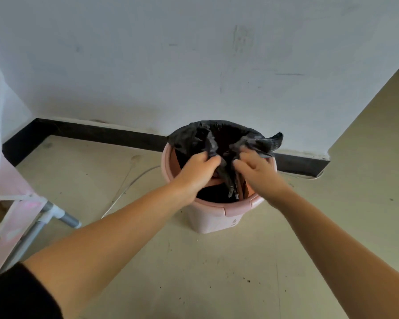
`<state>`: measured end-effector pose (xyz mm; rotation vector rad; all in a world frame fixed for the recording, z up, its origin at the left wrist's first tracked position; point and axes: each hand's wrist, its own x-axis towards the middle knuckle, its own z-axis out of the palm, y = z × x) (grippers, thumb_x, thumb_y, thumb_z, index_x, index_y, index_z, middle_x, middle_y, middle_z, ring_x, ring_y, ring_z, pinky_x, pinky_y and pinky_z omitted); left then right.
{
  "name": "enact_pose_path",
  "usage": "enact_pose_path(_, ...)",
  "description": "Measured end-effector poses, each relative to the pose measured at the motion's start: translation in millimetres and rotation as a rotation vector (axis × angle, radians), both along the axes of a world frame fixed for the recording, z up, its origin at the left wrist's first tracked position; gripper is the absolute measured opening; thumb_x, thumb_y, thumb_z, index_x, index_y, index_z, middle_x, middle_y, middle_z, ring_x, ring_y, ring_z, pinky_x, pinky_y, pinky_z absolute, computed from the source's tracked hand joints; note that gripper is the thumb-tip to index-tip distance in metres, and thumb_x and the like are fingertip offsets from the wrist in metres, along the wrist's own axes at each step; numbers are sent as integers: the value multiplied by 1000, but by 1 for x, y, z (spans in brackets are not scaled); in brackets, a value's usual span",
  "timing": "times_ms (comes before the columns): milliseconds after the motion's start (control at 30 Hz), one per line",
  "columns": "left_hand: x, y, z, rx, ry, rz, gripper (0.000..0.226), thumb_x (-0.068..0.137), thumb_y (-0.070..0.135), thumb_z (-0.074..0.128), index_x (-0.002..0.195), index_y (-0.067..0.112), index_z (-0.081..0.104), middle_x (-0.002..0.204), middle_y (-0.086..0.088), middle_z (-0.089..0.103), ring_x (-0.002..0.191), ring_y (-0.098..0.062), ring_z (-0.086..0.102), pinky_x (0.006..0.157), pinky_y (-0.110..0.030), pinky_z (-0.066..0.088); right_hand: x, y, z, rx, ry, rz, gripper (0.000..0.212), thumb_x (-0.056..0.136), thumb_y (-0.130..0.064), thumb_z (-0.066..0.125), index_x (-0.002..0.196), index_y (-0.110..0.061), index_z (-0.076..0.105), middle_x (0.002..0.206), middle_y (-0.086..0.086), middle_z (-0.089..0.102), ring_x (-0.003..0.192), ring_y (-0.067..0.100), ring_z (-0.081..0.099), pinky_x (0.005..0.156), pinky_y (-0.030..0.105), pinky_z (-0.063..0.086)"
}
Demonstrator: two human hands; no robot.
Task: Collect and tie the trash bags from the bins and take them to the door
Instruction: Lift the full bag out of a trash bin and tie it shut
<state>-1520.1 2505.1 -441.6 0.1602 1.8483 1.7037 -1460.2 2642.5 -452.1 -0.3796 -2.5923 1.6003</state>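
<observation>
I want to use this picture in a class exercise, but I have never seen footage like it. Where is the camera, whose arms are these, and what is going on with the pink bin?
There is no machine here. The single picture comes from a wide-angle camera worn on a person's head, looking forward and down, so the two bare arms are the wearer's own. A pink bin stands on the floor near a white wall. A black bag lines it. The left hand and the right hand each pinch part of the bag's rim, pulling it in over the opening. The bag is not yet tied and is still in the bin. A pink rack shows at the left edge.
</observation>
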Motion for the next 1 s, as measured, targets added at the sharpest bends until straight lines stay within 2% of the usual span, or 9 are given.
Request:
enact_pose_path(67,-1,11,1,38,-58,4,22,97,13,41,100,18,63,110,-10,66,103,-23,64,91,-42,53,-1,-10,-8,-140,-58,87,20,90,-29,58,85,-13,48,80,-6,54,70,4,53,72,26,46)
enact_pose_path(233,-17,-3,4,17,-208,-119,24,94,23,50,110,13,65,106,-10,69,94,-19,67,83,-29,54,-6,-12,-19,-24,-71,-34,53,86,-18,64,130,-23,34,101,-7,58,94,10,58,86,28,50)
enact_pose_path(367,-47,-17,-11,-102,-260,246,41,89,42,58,120,16,54,117,-12,61,94,-24,63,82,-38,53,-14,-4,-20,49,-190,-27,17,86,-5,48,101,-6,56,89,7,63,88,22,60,87,40,53)
enact_pose_path(433,-63,-13,-13,-71,-306,320,60,77,51,68,128,28,48,120,-7,59,104,-28,61,89,-44,52,-15,1,-19,-42,-268,-14,19,85,-6,47,94,8,56,84,16,61,83,26,59,94,52,49)
enact_pose_path(500,-77,-2,-12,-36,-343,324,55,71,48,75,115,21,57,113,-6,64,101,-27,63,85,-43,54,-15,3,-17,-113,-305,-1,22,85,-5,47,97,12,55,89,26,63,87,35,61,97,56,45)
enact_pose_path(600,-95,16,-20,-107,-181,363,32,79,18,66,110,11,62,114,-12,65,89,-23,62,67,-33,54,-11,4,-17,-144,-308,-4,18,88,-2,45,94,5,60,102,28,65,103,39,61,98,49,48)
enact_pose_path(700,-83,27,-18,-177,161,259,37,81,-1,42,96,15,72,107,4,67,93,-12,63,81,-27,52,-15,9,-24,-263,-235,-211,20,89,-3,44,83,-9,63,93,18,68,97,34,63,95,44,51)
enact_pose_path(833,-27,23,-19,-327,507,-153,33,95,9,41,83,20,69,81,-2,68,77,-15,61,67,-25,44,-20,13,-23,-690,-109,-294,24,95,-3,41,105,-1,63,101,14,68,94,24,65,90,40,54)
enact_pose_path(1000,-11,22,-13,-84,406,-242,28,95,10,44,94,25,67,97,0,70,97,-14,65,85,-27,52,-16,3,-21,-665,-164,102,23,96,-16,49,119,-17,56,107,3,67,100,15,64,90,27,52)
